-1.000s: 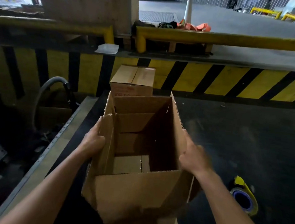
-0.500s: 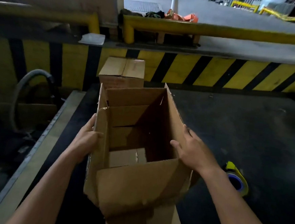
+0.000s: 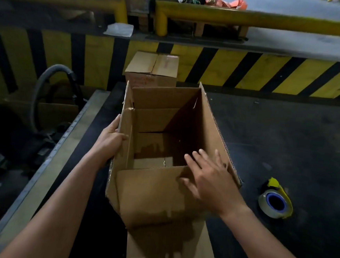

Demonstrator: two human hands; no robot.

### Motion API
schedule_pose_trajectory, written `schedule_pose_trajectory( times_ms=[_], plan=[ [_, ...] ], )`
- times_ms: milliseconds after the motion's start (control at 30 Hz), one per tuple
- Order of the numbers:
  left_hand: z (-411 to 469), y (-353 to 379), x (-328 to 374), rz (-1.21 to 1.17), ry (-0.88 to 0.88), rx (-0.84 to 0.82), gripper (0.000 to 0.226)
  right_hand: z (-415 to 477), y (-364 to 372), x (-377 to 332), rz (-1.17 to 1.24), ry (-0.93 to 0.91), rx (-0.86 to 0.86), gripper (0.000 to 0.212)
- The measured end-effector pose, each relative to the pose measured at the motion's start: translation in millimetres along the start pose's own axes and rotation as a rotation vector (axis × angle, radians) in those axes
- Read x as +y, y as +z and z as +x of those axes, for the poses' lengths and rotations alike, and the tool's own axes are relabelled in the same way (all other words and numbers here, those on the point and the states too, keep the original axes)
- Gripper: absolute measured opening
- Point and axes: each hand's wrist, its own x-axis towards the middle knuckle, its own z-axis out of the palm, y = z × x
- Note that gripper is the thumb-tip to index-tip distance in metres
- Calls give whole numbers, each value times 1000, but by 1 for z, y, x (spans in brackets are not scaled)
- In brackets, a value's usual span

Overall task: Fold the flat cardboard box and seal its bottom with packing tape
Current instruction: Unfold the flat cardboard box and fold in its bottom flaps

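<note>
Squaring up the brown corrugated cardboard box point(image 3: 163, 148) is the job in hand, and it stands opened into a tube on the dark desk point(image 3: 286, 138), close in front of us, flaps up all round. Our left hand point(image 3: 109, 142) has its fingers point(image 3: 121, 135) clamped over the left flap, thumb inside, palm outside. Our right hand point(image 3: 208, 178) hovers over the near right corner, fingers point(image 3: 201, 154) spread apart, gripping nothing.

Down inside we can see flaps lying across the floor of the box, with a seam between them; whether tape is on it, we cannot tell. Our read: press those flaps flat and even, keep the left wall steady so the corners stay square, then tip the box over to reach the underside.

The roll of clear packing tape in its yellow dispenser point(image 3: 275, 202) waits on the desk, near to the right. Beyond, a smaller closed cardboard box point(image 3: 152, 70) sits against the yellow-and-black striped barrier point(image 3: 251, 72).
</note>
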Motion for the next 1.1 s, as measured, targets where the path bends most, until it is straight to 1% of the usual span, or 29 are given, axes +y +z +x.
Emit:
schedule_pose_trajectory(
  times_ms=[67, 133, 267, 367, 467, 567, 667, 767, 933, 1033, 1100],
  plan=[
    [0, 1, 0, -2, 2, -5, 79, -6, 17, -14, 27, 51, 15, 69],
    [0, 2, -2, -16, -9, -12, 79, -7, 33, -21, 84, 150, -2, 73],
    [-2, -1, -6, -14, -7, -25, 76, -9, 67, -29, 218, 238, -197, 76],
    [-5, -6, -6, 19, 15, -56, 70, -9, 86, -28, 286, 237, -261, 74],
    [-2, -10, -1, 69, 15, -32, 63, -6, 95, -24, 314, 236, -277, 73],
    [5, -13, -2, 99, 18, -23, 77, -8, 101, -25, 338, 224, -276, 71],
    [11, -11, -2, 133, 56, -79, 83, -11, 105, -27, 344, 237, -247, 69],
    [14, -9, -3, 131, 66, -119, 83, -13, 106, -29, 347, 258, -250, 68],
    [20, -13, -6, 123, 108, -140, 81, -17, 106, -33, 352, 317, -270, 66],
    [20, -8, -4, 118, 137, -173, 75, -9, 98, -34, 347, 356, -303, 71],
    [22, -5, -3, 115, 154, -185, 74, 9, 90, -33, 382, 373, -302, 75]
  ],
)
